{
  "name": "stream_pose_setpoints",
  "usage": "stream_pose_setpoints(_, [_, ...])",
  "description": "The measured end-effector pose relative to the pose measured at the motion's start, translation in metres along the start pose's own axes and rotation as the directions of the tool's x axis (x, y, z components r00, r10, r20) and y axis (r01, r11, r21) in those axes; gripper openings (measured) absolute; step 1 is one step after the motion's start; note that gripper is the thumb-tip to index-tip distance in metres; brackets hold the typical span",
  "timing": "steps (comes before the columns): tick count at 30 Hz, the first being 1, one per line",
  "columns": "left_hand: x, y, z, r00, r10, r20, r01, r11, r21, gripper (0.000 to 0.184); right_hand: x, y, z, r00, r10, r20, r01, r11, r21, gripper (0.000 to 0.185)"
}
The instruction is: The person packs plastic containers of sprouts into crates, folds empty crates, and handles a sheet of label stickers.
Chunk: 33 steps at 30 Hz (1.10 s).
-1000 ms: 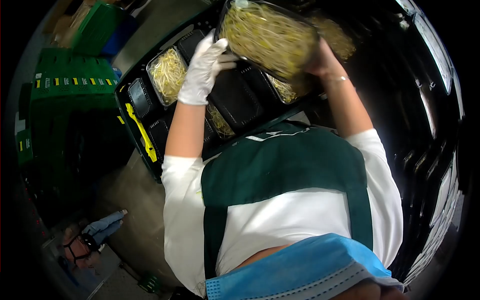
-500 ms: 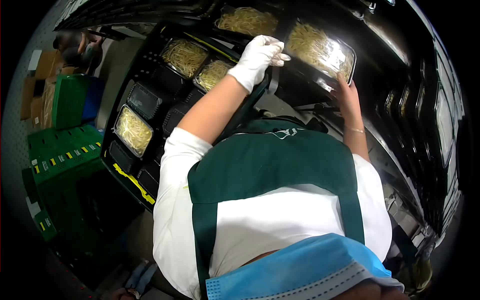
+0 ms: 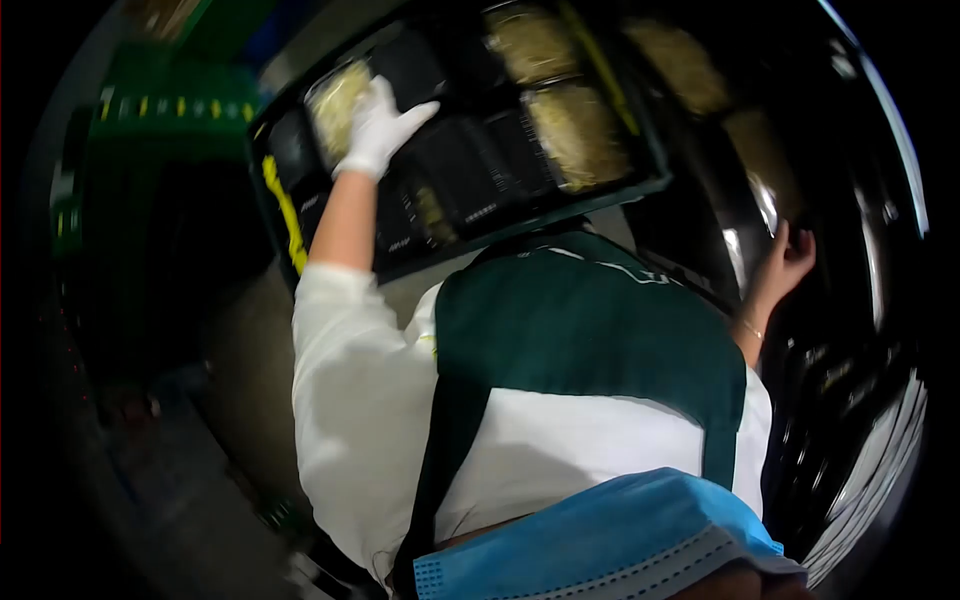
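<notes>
Here, the sprout pack (image 3: 335,108) looks pale yellow, glossy and blurred, lying toward the left end of a dark crate (image 3: 655,172). The gloved left hand (image 3: 380,130) hides its right side, fingers spread and thumb held wide. The bare right hand (image 3: 785,265), fingers bent, is beside a second pack (image 3: 758,165); whether it grips that I cannot tell. Black trays (image 3: 462,165) occupy the crate's middle, two more filled packs (image 3: 575,135) sit near its right end, and green crates (image 3: 150,85) stand farther left.
</notes>
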<state>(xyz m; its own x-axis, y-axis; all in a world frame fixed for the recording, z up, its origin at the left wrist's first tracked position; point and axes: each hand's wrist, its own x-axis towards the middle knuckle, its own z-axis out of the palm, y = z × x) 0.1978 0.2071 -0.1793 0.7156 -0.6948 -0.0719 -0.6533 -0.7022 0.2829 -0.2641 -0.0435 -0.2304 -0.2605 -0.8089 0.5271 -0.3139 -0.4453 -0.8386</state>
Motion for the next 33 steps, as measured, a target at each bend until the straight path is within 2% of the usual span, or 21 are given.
stream_pose_setpoints(2, [0.002,0.019,0.001,0.991,-0.132,-0.023,0.134,0.977,0.166,0.089,-0.013,-0.076,0.040,0.873,0.074,0.481,-0.180,0.968,0.177,0.035])
stream_pose_setpoints(4, [0.011,0.022,0.026,0.972,-0.057,-0.226,0.103,0.974,0.201,0.088,-0.048,-0.156,0.111,0.481,-0.083,0.873,0.091,0.995,0.044,0.038])
stream_pose_setpoints(7, [-0.019,0.037,0.008,0.988,0.149,-0.046,-0.148,0.989,0.015,0.080,-0.093,-0.160,0.191,0.133,-0.069,0.989,0.270,0.962,0.031,0.055])
stream_pose_setpoints(8, [-0.035,0.033,0.007,0.973,0.201,-0.114,-0.201,0.979,0.014,0.076,-0.110,-0.165,0.208,0.013,-0.054,0.998,0.315,0.948,0.048,0.062])
stream_pose_setpoints(11, [-0.071,0.019,-0.004,0.999,0.008,0.053,0.008,0.954,-0.300,0.071,-0.179,-0.214,0.194,-0.154,-0.060,0.986,0.487,0.864,0.129,0.087])
stream_pose_setpoints(14, [-0.082,-0.015,0.044,0.968,-0.063,0.241,0.219,0.676,-0.704,0.073,-0.219,-0.225,0.172,-0.180,-0.153,0.972,0.658,0.715,0.235,0.096])
stream_pose_setpoints(15, [-0.080,-0.020,0.049,0.961,-0.072,0.266,0.262,0.542,-0.799,0.075,-0.221,-0.223,0.177,-0.169,-0.090,0.981,0.621,0.763,0.177,0.099])
stream_pose_setpoints(17, [-0.085,0.002,0.012,0.912,-0.081,0.403,0.409,0.262,-0.874,0.073,-0.206,-0.218,0.188,-0.144,0.019,0.989,0.576,0.814,0.068,0.102])
stream_pose_setpoints(18, [-0.081,-0.003,0.004,0.848,0.079,0.524,0.520,0.068,-0.852,0.071,-0.195,-0.213,0.190,-0.115,0.040,0.993,0.560,0.828,0.031,0.102])
stream_pose_setpoints(19, [-0.074,-0.010,0.006,0.873,0.181,0.453,0.435,0.131,-0.891,0.070,-0.184,-0.209,0.187,-0.033,-0.005,0.999,0.494,0.869,0.021,0.094])
stream_pose_setpoints(20, [-0.078,0.000,-0.009,0.930,0.177,0.322,0.232,0.397,-0.888,0.070,-0.169,-0.202,0.184,0.047,-0.040,0.998,0.428,0.904,0.016,0.087])
stream_pose_setpoints(21, [-0.083,0.010,-0.025,0.968,0.170,0.185,0.035,0.639,-0.769,0.069,-0.141,-0.204,0.182,-0.080,0.051,0.996,0.018,0.999,-0.050,0.082])
stream_pose_setpoints(22, [-0.074,0.007,-0.030,0.907,0.398,-0.135,-0.417,0.810,-0.412,0.077,-0.112,-0.208,0.175,-0.238,0.082,0.968,-0.381,0.909,-0.170,0.078])
stream_pose_setpoints(24, [-0.062,0.021,-0.036,0.854,0.514,-0.075,-0.479,0.724,-0.497,0.086,-0.079,-0.205,0.152,-0.259,-0.053,0.964,-0.859,0.470,-0.205,0.065])
stream_pose_setpoints(25, [-0.073,0.043,-0.057,0.886,0.453,0.100,-0.269,0.677,-0.685,0.093,-0.073,-0.185,0.144,-0.238,-0.148,0.960,-0.924,0.338,-0.177,0.062])
stream_pose_setpoints(26, [-0.062,0.055,-0.050,0.854,0.511,0.093,-0.202,0.492,-0.847,0.096,-0.065,-0.183,0.132,-0.275,-0.195,0.942,-0.959,0.124,-0.254,0.062])
stream_pose_setpoints(28, [-0.060,0.090,-0.045,0.806,0.584,0.098,0.074,0.065,-0.995,0.095,-0.051,-0.183,0.105,-0.199,-0.166,0.966,-0.975,-0.062,-0.211,0.061])
stream_pose_setpoints(29, [-0.056,0.099,-0.015,0.881,0.421,0.215,0.227,0.022,-0.974,0.082,-0.045,-0.147,0.103,-0.167,-0.136,0.977,-0.985,-0.028,-0.172,0.058])
stream_pose_setpoints(30, [-0.050,0.119,-0.007,0.856,0.424,0.295,0.383,-0.137,-0.914,0.062,-0.039,-0.138,0.091,-0.094,0.020,0.995,-0.995,-0.030,-0.094,0.062])
stream_pose_setpoints(32, [-0.052,0.171,0.003,0.743,0.609,0.279,0.581,-0.378,-0.721,0.047,-0.032,-0.150,0.055,0.104,0.170,0.980,-0.977,-0.167,0.132,0.080])
stream_pose_setpoints(33, [-0.061,0.198,-0.007,0.709,0.646,0.283,0.614,-0.368,-0.698,0.046,-0.026,-0.150,0.031,0.245,-0.021,0.969,-0.964,-0.114,0.241,0.087])
